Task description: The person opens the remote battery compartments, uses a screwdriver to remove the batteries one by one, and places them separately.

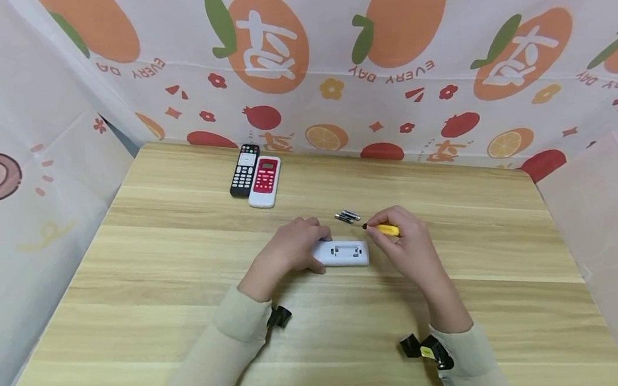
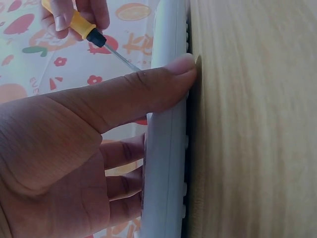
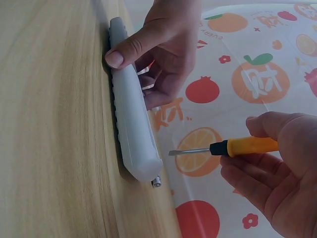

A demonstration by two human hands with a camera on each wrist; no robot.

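Observation:
A white remote control (image 1: pixel 345 261) lies face down on the table, its bare battery compartment facing up. My left hand (image 1: pixel 293 246) grips its left end, with the thumb on the near edge, as the left wrist view also shows along the remote's side (image 2: pixel 166 168). In my right hand (image 1: pixel 410 246) is a yellow-handled flathead screwdriver (image 1: pixel 388 230), pinched between thumb and fingers. Its metal blade (image 3: pixel 190 151) points left and, in the right wrist view, stands apart from the remote. Small batteries (image 1: pixel 347 216) lie just beyond the remote.
Farther back on the wooden table (image 1: pixel 184 236), a black remote (image 1: pixel 243 173) and a white-and-red remote (image 1: pixel 265 184) lie side by side. A fruit-patterned cloth (image 1: pixel 335 103) hangs behind the table's back edge.

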